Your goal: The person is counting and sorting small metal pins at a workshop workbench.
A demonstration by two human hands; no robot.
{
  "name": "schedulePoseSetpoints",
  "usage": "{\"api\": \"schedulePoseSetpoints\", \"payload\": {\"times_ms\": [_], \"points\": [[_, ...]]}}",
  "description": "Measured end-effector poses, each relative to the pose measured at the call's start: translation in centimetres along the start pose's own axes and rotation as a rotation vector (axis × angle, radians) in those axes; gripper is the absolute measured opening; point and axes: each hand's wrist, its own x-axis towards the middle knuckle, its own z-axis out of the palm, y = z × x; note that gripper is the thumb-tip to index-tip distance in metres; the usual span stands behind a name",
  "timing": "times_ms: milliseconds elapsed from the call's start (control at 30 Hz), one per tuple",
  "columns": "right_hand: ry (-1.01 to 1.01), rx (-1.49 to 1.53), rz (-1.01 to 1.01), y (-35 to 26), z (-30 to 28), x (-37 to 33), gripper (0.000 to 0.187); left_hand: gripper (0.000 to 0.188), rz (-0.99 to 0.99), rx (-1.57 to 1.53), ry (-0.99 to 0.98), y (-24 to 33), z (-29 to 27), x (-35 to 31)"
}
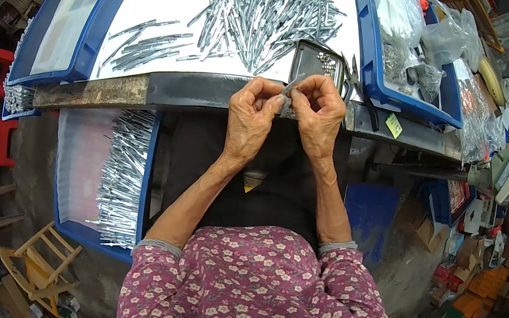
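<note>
My left hand (249, 117) and my right hand (319, 121) meet at the table's front edge. Both pinch a thin, short-looking silvery metal piece (292, 85) between thumb and fingers. Its exact kind is too small to make out, and the fingertips cover part of it. Just beyond my right hand lies a small dark tray (301, 63) with several tiny shiny parts in it. A big heap of slim silvery metal strips (262, 17) spreads over the white tabletop, with a smaller loose group (148, 52) to its left.
Blue bins flank the work surface: one on the left (97, 19), another on the right (370, 60) holding plastic bags. A dark-handled tool (370, 111) lies beside the small tray. Below the table at left, a blue crate (144, 191) holds more metal strips (122, 183). A yellow tag (394, 126) hangs at the edge.
</note>
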Motion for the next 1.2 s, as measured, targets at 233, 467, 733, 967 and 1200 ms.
{"api": "schedulePoseSetpoints", "payload": {"times_ms": [233,467,733,967,1200], "points": [[0.007,0.187,0.123,0.3,0.0,0.0,0.009,0.005,-0.014,0.12,-0.009,-0.1,0.1,-0.3],[-0.036,0.433,0.278,-0.3,-0.1,-0.2,0.02,0.005,0.306,0.383,0.011,-0.9,-0.1,0.5],[-0.068,0.366,0.283,-1.8,-0.2,-0.8,0.025,0.003,0.063,0.09,0.072,-0.6,0.0,0.1],[0.077,-0.47,-0.055,3.0,-3.9,3.8,0.012,0.006,-0.185,-0.142,-0.065,-0.4,-1.3,0.0],[-0.066,-0.948,-0.388,5.3,-4.4,7.2,0.015,0.005,-0.197,-0.069,-0.063,-0.1,-1.4,-0.2]]}}
